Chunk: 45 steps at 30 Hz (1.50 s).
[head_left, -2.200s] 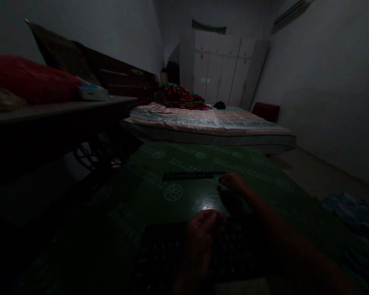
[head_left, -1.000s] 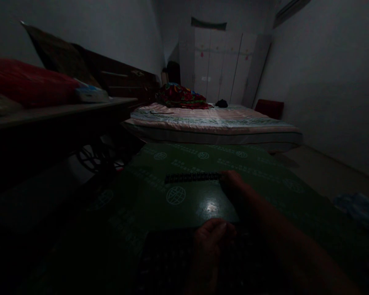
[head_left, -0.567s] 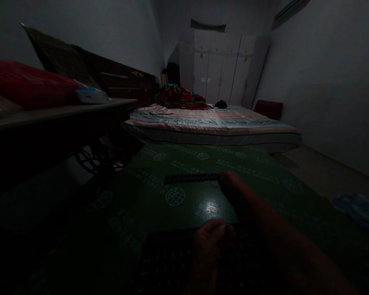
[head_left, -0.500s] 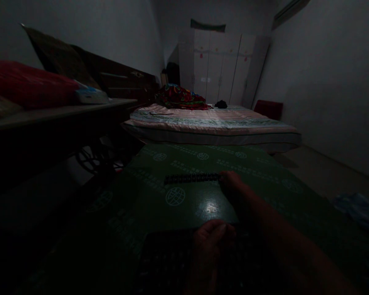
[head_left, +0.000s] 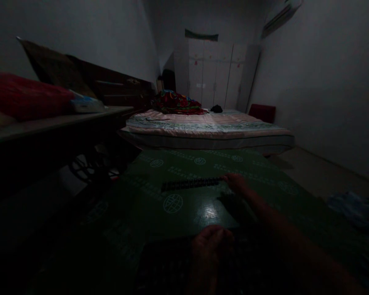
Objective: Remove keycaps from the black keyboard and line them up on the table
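The room is very dim. A long dark strip of small pieces (head_left: 190, 184) lies across a green sheet printed with globe marks (head_left: 172, 203). My right hand (head_left: 235, 182) reaches forward with its fingers pinched together, and the fingertips touch the strip's right end. Whether they hold a piece is too dark to tell. My left hand (head_left: 210, 246) is curled, knuckles up, at the near edge of the sheet. It rests over a dark gridded object (head_left: 162, 266) that I cannot make out.
A low bed with a striped cover (head_left: 209, 127) and a bundle of colourful cloth (head_left: 175, 102) lies beyond the sheet. A dark table (head_left: 58, 123) with a red cushion (head_left: 24, 96) stands at the left. White wardrobe doors (head_left: 215, 76) are at the back. Blue cloth (head_left: 353, 205) lies at the right.
My right hand has stayed at the strip's right end, and the strip's right end now sits slightly higher. The left hand has barely moved. My view has dipped a little.
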Each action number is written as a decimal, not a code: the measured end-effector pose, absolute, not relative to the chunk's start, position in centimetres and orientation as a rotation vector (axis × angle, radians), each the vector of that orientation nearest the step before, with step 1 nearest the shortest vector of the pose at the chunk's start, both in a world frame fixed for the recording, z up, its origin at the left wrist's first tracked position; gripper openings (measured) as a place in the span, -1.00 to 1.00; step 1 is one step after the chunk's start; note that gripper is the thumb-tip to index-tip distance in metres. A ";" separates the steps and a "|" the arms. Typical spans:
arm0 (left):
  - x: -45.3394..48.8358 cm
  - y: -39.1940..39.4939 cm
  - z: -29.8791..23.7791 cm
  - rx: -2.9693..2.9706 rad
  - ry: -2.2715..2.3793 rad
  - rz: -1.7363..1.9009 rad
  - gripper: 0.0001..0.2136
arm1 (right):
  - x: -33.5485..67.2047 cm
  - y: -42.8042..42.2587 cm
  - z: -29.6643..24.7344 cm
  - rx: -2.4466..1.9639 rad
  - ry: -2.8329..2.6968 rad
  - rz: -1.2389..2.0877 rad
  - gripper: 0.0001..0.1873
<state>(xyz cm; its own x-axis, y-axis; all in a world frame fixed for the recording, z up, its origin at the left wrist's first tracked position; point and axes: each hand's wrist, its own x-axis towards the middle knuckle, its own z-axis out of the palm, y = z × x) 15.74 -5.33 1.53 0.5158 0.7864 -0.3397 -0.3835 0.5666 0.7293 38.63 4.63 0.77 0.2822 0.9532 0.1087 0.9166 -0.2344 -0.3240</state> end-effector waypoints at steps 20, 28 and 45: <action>15.7 -5.3 2.3 1.050 0.857 0.871 -0.80 | 34.6 -9.4 3.6 -1.420 -0.945 0.872 -0.57; 16.2 -5.5 2.5 1.301 0.971 0.858 -0.83 | 36.6 -10.7 2.9 -1.364 -1.143 1.181 -0.75; 16.6 -6.2 0.4 2.133 0.825 0.920 -0.88 | 34.8 -10.4 3.1 -1.602 -1.210 0.918 -0.93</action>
<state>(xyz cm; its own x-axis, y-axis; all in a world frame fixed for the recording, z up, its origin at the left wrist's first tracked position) 16.60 -6.18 0.36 0.5525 0.7492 0.3654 0.2815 -0.5803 0.7642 34.85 -10.45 3.15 0.2452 0.9686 -0.0401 0.2997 -0.1151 -0.9471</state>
